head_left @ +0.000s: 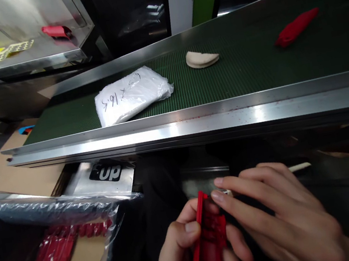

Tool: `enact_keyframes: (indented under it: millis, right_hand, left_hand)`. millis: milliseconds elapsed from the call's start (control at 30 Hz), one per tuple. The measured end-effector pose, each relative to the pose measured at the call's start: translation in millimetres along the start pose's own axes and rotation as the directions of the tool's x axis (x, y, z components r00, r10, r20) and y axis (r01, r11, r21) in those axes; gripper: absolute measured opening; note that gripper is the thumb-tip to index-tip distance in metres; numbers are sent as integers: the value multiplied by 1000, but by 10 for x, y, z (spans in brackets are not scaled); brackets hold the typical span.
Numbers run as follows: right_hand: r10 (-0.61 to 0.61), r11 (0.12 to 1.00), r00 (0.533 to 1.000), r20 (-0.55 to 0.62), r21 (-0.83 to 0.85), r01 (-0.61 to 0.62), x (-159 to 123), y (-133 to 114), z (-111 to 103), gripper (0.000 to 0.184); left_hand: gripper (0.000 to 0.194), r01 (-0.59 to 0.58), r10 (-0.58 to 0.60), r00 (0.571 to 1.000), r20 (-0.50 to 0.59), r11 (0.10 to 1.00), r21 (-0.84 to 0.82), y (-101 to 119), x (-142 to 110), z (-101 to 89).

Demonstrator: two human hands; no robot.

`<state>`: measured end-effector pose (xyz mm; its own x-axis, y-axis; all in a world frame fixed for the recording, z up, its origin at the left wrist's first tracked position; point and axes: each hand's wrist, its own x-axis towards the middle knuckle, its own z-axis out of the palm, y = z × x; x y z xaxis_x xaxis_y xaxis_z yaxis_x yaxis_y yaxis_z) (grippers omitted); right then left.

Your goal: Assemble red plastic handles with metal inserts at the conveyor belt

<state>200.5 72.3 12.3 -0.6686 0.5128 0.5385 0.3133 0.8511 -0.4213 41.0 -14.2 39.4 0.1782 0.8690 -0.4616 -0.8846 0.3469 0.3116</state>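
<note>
Head view shows the left hand [176,253] gripping the red plastic part [211,250] in front of the conveyor [238,74], thumb against its left edge, fingers curled around the other side. The right hand [284,219] stretches its fingers to the part's upper end; whether it holds something, I cannot tell.

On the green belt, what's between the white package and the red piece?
A pale half-round piece lies between the white package and the red piece, seen in the head view.
</note>
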Motion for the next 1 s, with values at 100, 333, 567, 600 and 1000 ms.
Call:
enact_keyframes:
  millis: [100, 333, 567, 600, 1000]
  right_hand:
    - [16, 1000, 1000, 12, -2, -16, -16, 8, 9, 33]
    - [-3, 999, 1000, 16, 38, 3, -27, 26, 38, 38]
    - [17, 999, 1000, -8, 41, -16, -46, 15, 34, 39]
    - [16, 999, 1000, -1, 41, -16, -46, 15, 34, 39]
    - [12, 999, 1000, 14, 40, -13, -35, 10, 56, 31]
  left_hand:
    - [31, -13, 12, 1000, -4, 1000, -10, -21, 3, -12]
    - [31, 18, -18, 1000, -7, 999, -39, -30, 9, -41]
    - [33, 12, -11, 1000, 16, 998, -64, -30, 12, -63]
    - [34, 16, -14, 999, 29, 997, -69, -29, 12, -65]
    - [33, 10, -10, 1000, 2, 999, -37, -41, 16, -71]
